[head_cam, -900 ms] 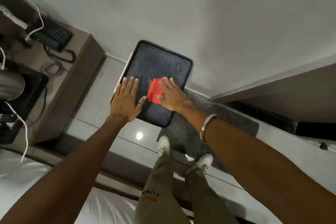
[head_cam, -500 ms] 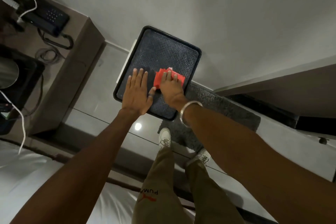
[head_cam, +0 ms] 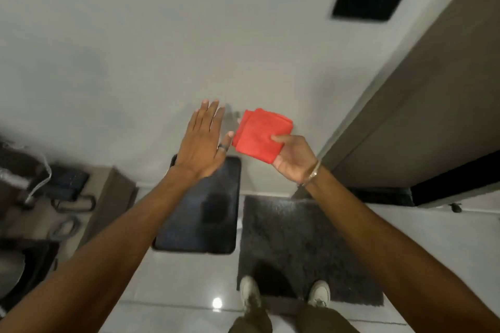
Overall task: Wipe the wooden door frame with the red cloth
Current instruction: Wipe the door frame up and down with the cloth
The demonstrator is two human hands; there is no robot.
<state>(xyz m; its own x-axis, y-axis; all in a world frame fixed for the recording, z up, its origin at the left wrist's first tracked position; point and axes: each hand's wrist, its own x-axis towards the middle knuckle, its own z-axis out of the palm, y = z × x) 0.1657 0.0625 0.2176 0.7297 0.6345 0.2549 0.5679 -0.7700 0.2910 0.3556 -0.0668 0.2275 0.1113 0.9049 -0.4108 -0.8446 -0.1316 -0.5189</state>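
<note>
Cloth-to-frame relation: red cloth (head_cam: 262, 134) clamped in right hand (head_cam: 293, 160) grip; wooden door frame (head_cam: 422, 67) lies right, long axis vertical. Left hand (head_cam: 200, 143) spread flat, empty, farther.

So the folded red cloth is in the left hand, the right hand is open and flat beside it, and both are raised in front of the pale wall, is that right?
Not quite: the hands are swapped. In the head view the folded red cloth is pinched in the right hand, and the left hand is the one open and flat beside it. Both are raised in front of the pale wall, as you said.
</note>
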